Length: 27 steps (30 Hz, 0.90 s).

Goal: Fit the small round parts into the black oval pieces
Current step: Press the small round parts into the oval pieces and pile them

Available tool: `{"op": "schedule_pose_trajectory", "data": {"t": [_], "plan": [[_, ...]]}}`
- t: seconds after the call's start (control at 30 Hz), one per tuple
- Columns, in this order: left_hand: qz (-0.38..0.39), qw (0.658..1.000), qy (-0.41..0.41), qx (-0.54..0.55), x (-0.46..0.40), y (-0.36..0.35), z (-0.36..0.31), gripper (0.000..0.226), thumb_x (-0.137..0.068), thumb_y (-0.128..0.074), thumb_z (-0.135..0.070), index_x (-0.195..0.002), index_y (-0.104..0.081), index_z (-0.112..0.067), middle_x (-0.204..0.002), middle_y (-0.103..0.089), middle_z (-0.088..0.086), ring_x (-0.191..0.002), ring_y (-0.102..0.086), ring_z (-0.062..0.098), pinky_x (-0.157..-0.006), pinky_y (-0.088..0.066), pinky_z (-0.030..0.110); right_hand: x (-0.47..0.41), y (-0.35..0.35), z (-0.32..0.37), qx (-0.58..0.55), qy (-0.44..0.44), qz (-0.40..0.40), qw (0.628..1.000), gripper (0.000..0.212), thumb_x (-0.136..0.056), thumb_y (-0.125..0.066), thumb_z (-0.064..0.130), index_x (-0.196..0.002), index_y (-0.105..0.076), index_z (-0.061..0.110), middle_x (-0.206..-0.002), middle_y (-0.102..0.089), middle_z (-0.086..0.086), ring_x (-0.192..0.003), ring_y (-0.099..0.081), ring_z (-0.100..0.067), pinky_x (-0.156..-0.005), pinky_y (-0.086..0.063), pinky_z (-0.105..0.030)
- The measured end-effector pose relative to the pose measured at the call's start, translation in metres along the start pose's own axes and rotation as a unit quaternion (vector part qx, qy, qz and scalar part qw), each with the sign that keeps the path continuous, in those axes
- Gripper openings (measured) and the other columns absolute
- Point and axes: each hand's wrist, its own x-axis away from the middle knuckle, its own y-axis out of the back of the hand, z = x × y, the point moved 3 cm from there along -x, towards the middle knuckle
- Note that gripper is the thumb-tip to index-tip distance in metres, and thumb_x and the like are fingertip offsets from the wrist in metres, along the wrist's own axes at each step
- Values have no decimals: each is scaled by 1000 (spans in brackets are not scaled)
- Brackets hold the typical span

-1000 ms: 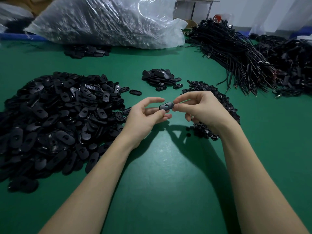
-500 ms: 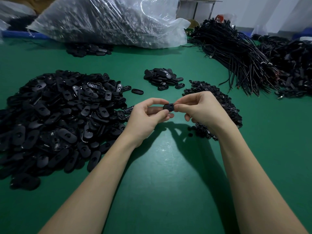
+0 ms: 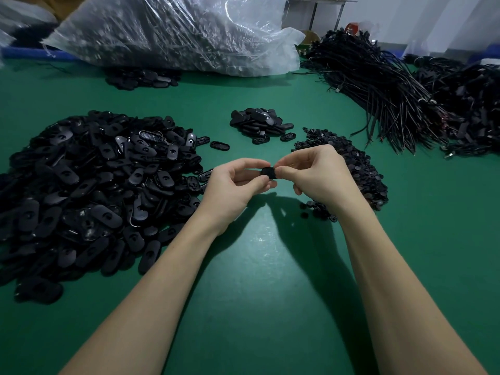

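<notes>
Above the green table, my left hand (image 3: 235,185) and my right hand (image 3: 313,174) meet fingertip to fingertip on one black oval piece (image 3: 268,172). Both pinch it between thumb and fingers, and most of it is hidden by them. Whether a small round part sits in it cannot be seen. A big heap of black oval pieces (image 3: 89,185) lies to the left. The pile of small round parts (image 3: 359,169) lies just behind and right of my right hand. A smaller pile of oval pieces (image 3: 259,124) sits further back.
A large clear plastic bag (image 3: 176,31) of parts lies across the back. Bundles of black cables (image 3: 384,93) spread over the back right. A few loose oval pieces (image 3: 219,145) lie between the piles. Green table surface (image 3: 259,280) shows between my forearms.
The oval piece showed lengthwise between my hands a second ago; now my fingertips have closed in on it and only a short stub shows. Both hands stayed in place.
</notes>
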Motion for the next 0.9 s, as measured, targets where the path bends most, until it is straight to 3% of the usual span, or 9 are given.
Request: {"op": "schedule_pose_trajectory", "data": {"t": [0.1,0.4,0.53,0.67,0.83,0.9], "plan": [[-2,1000,0,3,0,0,0,22,-91,-68,4,-106,-72,-11,-96,-78,10,-93,-76,24,-84,-59,26,1,-1,1,-2,-15,-16,1000,5,-87,-81,24,-82,-81,27,-51,-66,14,-38,-54,0,-39,-37,-11],[-2,1000,2,5,1,1,-1,23,-90,-67,7,-104,-71,-10,-95,-78,11,-92,-76,24,-83,-58,24,2,-3,-2,-36,-34,-34,998,9,-79,-87,28,-80,-78,26,-59,-70,10,-39,-55,-2,-38,-35,-11],[10,999,11,30,1,1,-3,22,-91,-65,9,-105,-70,-8,-96,-78,13,-93,-76,26,-82,-58,23,1,-2,-11,-124,-89,11,988,17,-76,-91,30,-88,-80,25,-63,-69,12,-47,-55,-4,-45,-41,-15],[18,998,19,59,2,1,-4,21,-91,-64,10,-105,-69,-6,-96,-78,15,-93,-76,28,-82,-58,23,3,-9,-17,-272,-166,102,942,21,-81,-87,21,-101,-80,17,-81,-75,1,-55,-61,-7,-52,-49,-16],[17,994,30,99,1,3,-4,22,-90,-65,8,-106,-69,-6,-97,-78,13,-95,-76,26,-84,-58,24,3,-14,-16,-344,-168,102,918,12,-85,-83,14,-95,-78,16,-80,-74,-2,-59,-67,-8,-54,-52,-15],[12,994,33,101,1,2,-4,22,-90,-66,8,-107,-69,-5,-98,-77,14,-96,-75,27,-84,-59,25,3,-13,-13,-339,-144,86,926,11,-85,-83,13,-94,-77,16,-80,-76,-1,-62,-69,-9,-55,-53,-16]]}}
